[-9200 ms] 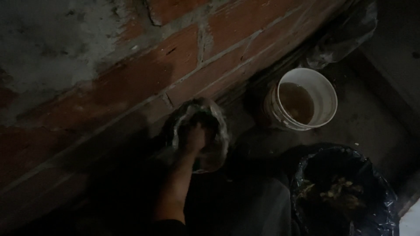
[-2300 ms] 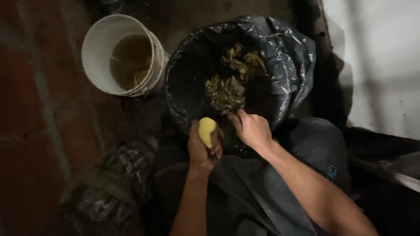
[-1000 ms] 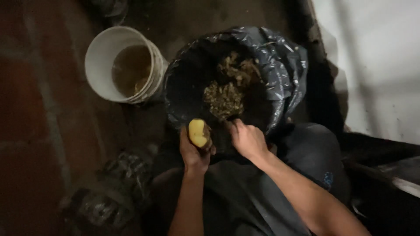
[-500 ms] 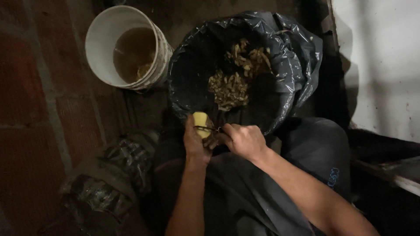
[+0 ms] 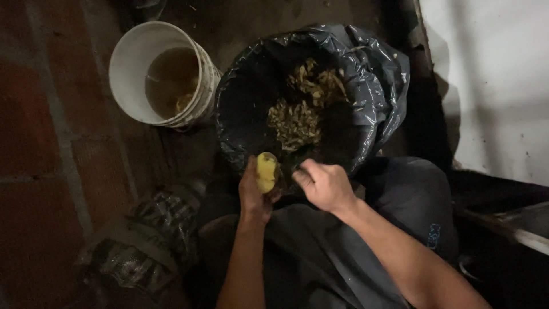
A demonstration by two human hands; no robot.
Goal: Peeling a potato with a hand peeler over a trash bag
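The place is dim. A red brick wall (image 5: 40,171) with pale mortar lines fills the left side, and a white plastered wall (image 5: 492,80) with small dark specks stands at the right. Between them runs a dark, dirty floor (image 5: 240,17).

On that floor sits a bin lined with a black plastic bag (image 5: 377,74), its wrinkled rim folded outward; a heap of yellow-brown peelings (image 5: 297,114) lies inside it. Just left of the bin, touching or nearly touching it, stands a white bucket (image 5: 128,74) holding cloudy brownish water with something pale in it. Lower left, against the bricks, lies a printed sack (image 5: 148,234), slumped and open. At the far right edge a pale bar (image 5: 514,232) crosses the shadow.

The person sits with dark trousers (image 5: 412,212) at the near edge of the bin. The left hand (image 5: 254,197) is closed around a peeled yellow potato (image 5: 266,171), held upright over the bin's near rim, fingers wrapped behind it. The right hand (image 5: 323,184) is just beside the potato, fingers curled together into a loose fist; whether it grips anything cannot be told.
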